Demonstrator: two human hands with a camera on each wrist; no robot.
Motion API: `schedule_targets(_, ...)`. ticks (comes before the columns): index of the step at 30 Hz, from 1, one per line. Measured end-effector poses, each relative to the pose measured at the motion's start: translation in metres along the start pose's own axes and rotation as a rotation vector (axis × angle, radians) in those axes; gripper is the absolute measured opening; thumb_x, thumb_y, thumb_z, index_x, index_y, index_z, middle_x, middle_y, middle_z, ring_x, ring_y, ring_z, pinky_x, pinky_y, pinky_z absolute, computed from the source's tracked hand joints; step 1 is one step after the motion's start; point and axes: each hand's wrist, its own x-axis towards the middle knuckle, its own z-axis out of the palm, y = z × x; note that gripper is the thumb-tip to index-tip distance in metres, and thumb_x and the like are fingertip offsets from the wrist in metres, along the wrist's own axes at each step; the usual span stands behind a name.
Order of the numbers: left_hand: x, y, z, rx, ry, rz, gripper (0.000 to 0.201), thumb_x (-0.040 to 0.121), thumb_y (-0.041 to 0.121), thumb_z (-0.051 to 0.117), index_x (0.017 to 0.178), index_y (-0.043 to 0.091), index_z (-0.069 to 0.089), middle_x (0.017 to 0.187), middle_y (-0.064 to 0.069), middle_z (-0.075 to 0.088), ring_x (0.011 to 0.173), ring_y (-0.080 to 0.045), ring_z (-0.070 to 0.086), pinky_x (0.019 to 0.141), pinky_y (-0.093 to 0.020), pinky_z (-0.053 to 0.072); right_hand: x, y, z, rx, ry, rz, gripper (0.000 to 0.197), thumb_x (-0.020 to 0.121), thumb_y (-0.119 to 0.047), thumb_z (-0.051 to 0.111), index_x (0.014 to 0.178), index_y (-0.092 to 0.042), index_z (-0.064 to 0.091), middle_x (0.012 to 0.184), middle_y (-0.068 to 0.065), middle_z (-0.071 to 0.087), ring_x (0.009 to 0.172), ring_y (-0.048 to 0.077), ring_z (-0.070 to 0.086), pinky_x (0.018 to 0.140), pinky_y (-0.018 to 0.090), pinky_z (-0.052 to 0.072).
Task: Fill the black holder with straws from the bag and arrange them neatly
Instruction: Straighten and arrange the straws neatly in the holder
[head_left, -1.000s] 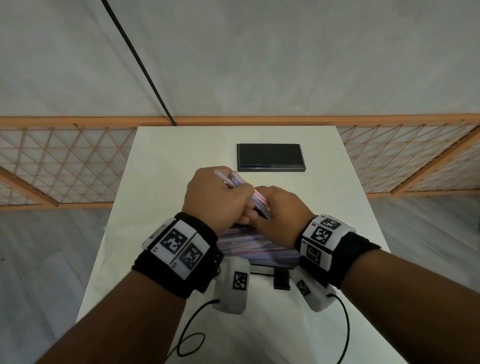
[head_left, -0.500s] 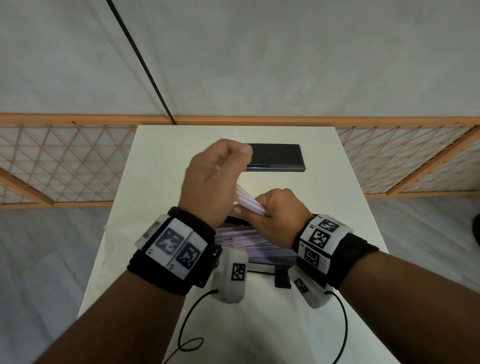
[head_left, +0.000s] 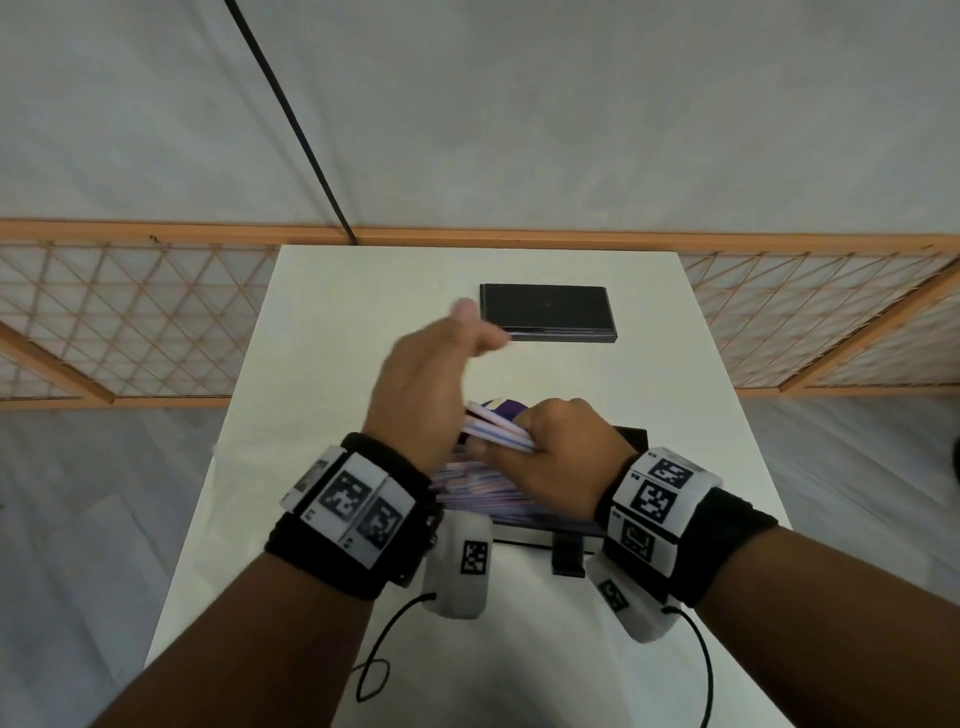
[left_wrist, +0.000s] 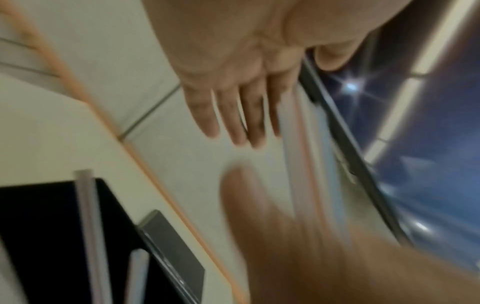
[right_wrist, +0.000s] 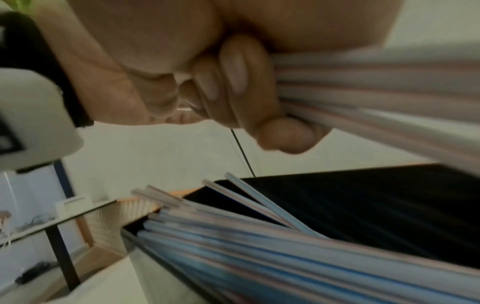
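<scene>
My right hand grips a bundle of pale striped straws just above the black holder. In the right wrist view its fingers curl round that bundle. The holder has several straws lying in it, some skewed, their ends past its rim. My left hand hovers higher and further forward, fingers straight, holding nothing. The left wrist view, blurred, shows its straight fingers. A purple and white bit of packaging shows behind the bundle.
A flat black lid lies at the far middle of the white table. Orange lattice railings flank the table on both sides. Black cables trail from the wrist cameras over the near edge.
My left hand let go of the straw bundle, rose forward and opened. My right hand kept the bundle and stayed over the holder.
</scene>
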Motion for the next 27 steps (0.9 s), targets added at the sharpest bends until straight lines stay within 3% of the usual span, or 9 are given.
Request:
schedule_targets(2, 0.006, -0.009, -0.010, 0.015, 0.263, -0.061, 0.053, 0.089, 0.065, 0.034, 0.079, 0.029, 0.072, 0.095, 0.009, 0.073, 0.103, -0.012, 0.065, 0.096, -0.041, 0.047, -0.003, 0.009, 0.002, -0.113, -0.032, -0.013, 0.051, 0.089, -0.062, 0.054, 0.059, -0.021, 0.045, 0.059, -0.001, 0.050, 0.055, 0.015, 0.047, 0.056, 0.029, 0.035)
schedule_targets(4, 0.006, -0.018, -0.015, 0.128, 0.346, -0.152, 0.039, 0.097, 0.054, 0.044, 0.082, 0.025, 0.065, 0.089, 0.008, 0.067, 0.100, -0.021, 0.063, 0.089, -0.037, 0.045, -0.003, 0.015, 0.006, -0.178, -0.087, -0.033, 0.045, 0.088, -0.063, 0.056, 0.065, -0.026, 0.043, 0.067, -0.003, 0.054, 0.064, 0.018, 0.051, 0.062, 0.029, 0.036)
schedule_targets(8, 0.000, -0.047, -0.007, 0.293, 0.149, -0.426, 0.031, 0.098, 0.053, 0.043, 0.096, 0.026, 0.059, 0.115, -0.004, 0.065, 0.109, -0.027, 0.058, 0.094, -0.037, 0.043, 0.006, 0.018, 0.015, -0.189, -0.095, -0.050, 0.043, 0.081, -0.064, 0.065, 0.078, -0.027, 0.045, 0.079, -0.009, 0.047, 0.080, 0.017, 0.048, 0.071, 0.029, 0.037)
schedule_targets(10, -0.004, -0.056, -0.004, 0.304, 0.088, -0.496, 0.039, 0.099, 0.055, 0.038, 0.103, 0.023, 0.060, 0.113, -0.002, 0.064, 0.106, -0.026, 0.057, 0.094, -0.038, 0.043, 0.008, 0.021, 0.021, -0.209, -0.078, -0.028, 0.050, 0.076, -0.067, 0.068, 0.097, -0.025, 0.051, 0.096, -0.007, 0.049, 0.093, 0.017, 0.047, 0.082, 0.031, 0.042)
schedule_targets(13, -0.005, -0.058, -0.004, 0.358, 0.062, -0.497, 0.042, 0.100, 0.052, 0.038, 0.092, 0.016, 0.059, 0.093, 0.001, 0.062, 0.093, -0.024, 0.057, 0.082, -0.035, 0.041, 0.008, 0.025, 0.027, -0.256, -0.066, 0.033, 0.069, 0.074, -0.070, 0.068, 0.120, -0.022, 0.050, 0.117, -0.003, 0.050, 0.109, 0.019, 0.047, 0.097, 0.036, 0.044)
schedule_targets(17, 0.001, -0.059, -0.008, 0.429, 0.073, -0.490, 0.030, 0.093, 0.043, 0.059, 0.113, 0.021, 0.055, 0.095, 0.008, 0.060, 0.091, -0.015, 0.057, 0.081, -0.028, 0.039, 0.005, 0.028, 0.028, -0.140, -0.036, 0.018, 0.045, 0.073, -0.054, 0.079, 0.081, -0.026, 0.045, 0.091, -0.008, 0.048, 0.086, 0.014, 0.046, 0.076, 0.027, 0.038)
schedule_targets(20, 0.002, -0.062, -0.010, 0.500, 0.033, -0.440, 0.032, 0.093, 0.038, 0.061, 0.121, 0.024, 0.053, 0.094, 0.006, 0.060, 0.085, -0.011, 0.057, 0.079, -0.027, 0.039, 0.004, 0.033, 0.024, -0.081, 0.022, 0.053, 0.050, 0.074, -0.050, 0.080, 0.073, -0.027, 0.036, 0.083, -0.009, 0.044, 0.078, 0.013, 0.043, 0.070, 0.027, 0.033)
schedule_targets(24, 0.006, -0.067, -0.018, 0.577, 0.015, -0.471, 0.034, 0.097, 0.048, 0.050, 0.119, 0.023, 0.055, 0.106, 0.004, 0.059, 0.095, -0.018, 0.052, 0.082, -0.028, 0.037, 0.006, 0.046, 0.026, -0.075, 0.047, 0.104, 0.040, 0.088, -0.052, 0.063, 0.115, -0.028, 0.048, 0.108, -0.004, 0.053, 0.098, 0.017, 0.052, 0.087, 0.031, 0.044)
schedule_targets(27, 0.006, -0.076, -0.022, 0.453, 0.066, -0.564, 0.044, 0.098, 0.054, 0.041, 0.091, 0.014, 0.059, 0.091, 0.001, 0.063, 0.090, -0.024, 0.057, 0.079, -0.036, 0.043, 0.011, 0.044, 0.027, -0.102, -0.002, 0.068, 0.046, 0.095, -0.047, 0.054, 0.138, -0.032, 0.045, 0.119, 0.000, 0.057, 0.111, 0.023, 0.054, 0.097, 0.036, 0.044)
